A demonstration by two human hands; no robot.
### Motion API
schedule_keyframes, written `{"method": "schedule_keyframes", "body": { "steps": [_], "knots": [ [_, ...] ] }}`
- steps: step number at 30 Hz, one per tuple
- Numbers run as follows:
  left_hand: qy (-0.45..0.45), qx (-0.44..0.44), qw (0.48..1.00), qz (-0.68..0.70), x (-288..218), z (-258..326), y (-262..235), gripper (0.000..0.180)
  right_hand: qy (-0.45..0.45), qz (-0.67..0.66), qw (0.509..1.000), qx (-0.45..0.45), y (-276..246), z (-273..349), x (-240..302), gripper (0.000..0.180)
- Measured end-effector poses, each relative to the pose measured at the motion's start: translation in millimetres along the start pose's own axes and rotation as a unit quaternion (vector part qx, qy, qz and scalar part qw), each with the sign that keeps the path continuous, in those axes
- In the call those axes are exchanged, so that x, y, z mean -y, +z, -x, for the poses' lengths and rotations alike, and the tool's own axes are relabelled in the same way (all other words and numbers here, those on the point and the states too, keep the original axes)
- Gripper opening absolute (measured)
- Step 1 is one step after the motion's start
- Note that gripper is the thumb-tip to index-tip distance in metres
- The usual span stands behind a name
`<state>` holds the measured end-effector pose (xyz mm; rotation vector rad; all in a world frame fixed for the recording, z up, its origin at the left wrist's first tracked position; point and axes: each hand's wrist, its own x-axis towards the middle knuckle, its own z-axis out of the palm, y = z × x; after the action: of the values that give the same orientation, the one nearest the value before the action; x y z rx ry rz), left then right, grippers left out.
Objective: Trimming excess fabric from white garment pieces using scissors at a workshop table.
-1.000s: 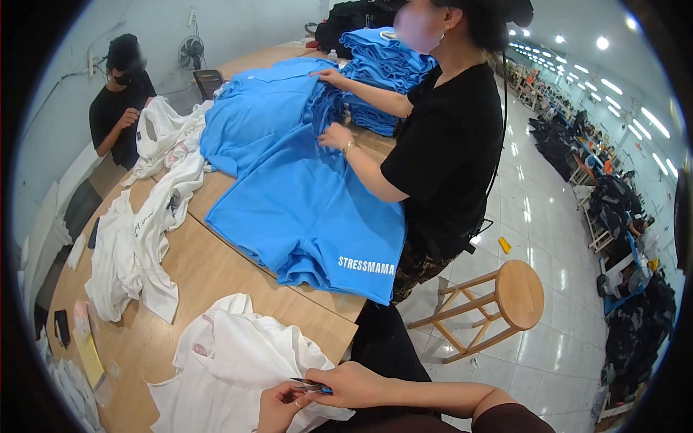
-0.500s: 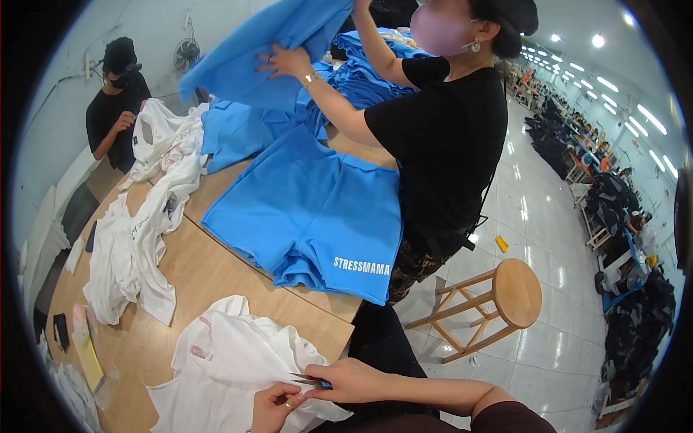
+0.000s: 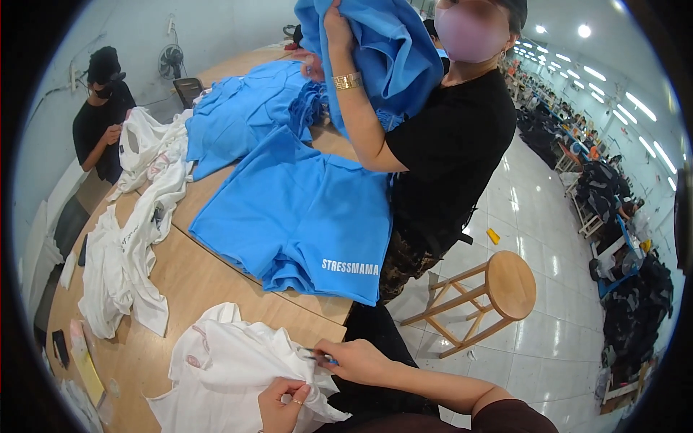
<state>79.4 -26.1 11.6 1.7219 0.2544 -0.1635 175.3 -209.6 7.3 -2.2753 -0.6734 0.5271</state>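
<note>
A white garment, seemingly a shirt, is spread at the near edge of the table. My left hand pinches its cloth between thumb and fingers. Just above and to the right, my right hand grips small thread snips with a bit of blue on the handle. Their dark blades point left at the edge of the white cloth; whether they touch it I cannot tell. Past the garment lie blue shorts with white lettering on one leg.
Across the table a person in black lifts blue cloth. More white garments and a blue pile lie on the left and far side. A second person is at far left. On the right stands a wooden stool.
My right hand with the snips has moved up and right, away from my left hand, which still pinches the white cloth. The person opposite has drawn the blue cloth in, bunched toward the right.
</note>
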Motion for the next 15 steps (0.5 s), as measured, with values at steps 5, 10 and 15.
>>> {"method": "schedule_keyframes", "body": {
  "steps": [5, 10, 15],
  "knots": [
    [0.100, -0.060, 0.990, -0.076, 17.3, -8.0, 3.3, 0.011, -0.059, -0.142, 0.974, -0.169, 4.8, 17.3, 5.3, 0.028],
    [0.098, -0.047, 0.989, -0.098, -5.1, -9.6, 3.7, 0.009, 0.172, -0.315, 0.925, 0.127, -22.0, 38.2, 44.8, 0.027],
    [0.107, -0.048, 0.990, -0.077, -1.4, -5.7, 0.8, 0.010, 0.167, -0.400, 0.887, 0.161, -5.9, 38.3, 35.0, 0.038]
  ]
}}
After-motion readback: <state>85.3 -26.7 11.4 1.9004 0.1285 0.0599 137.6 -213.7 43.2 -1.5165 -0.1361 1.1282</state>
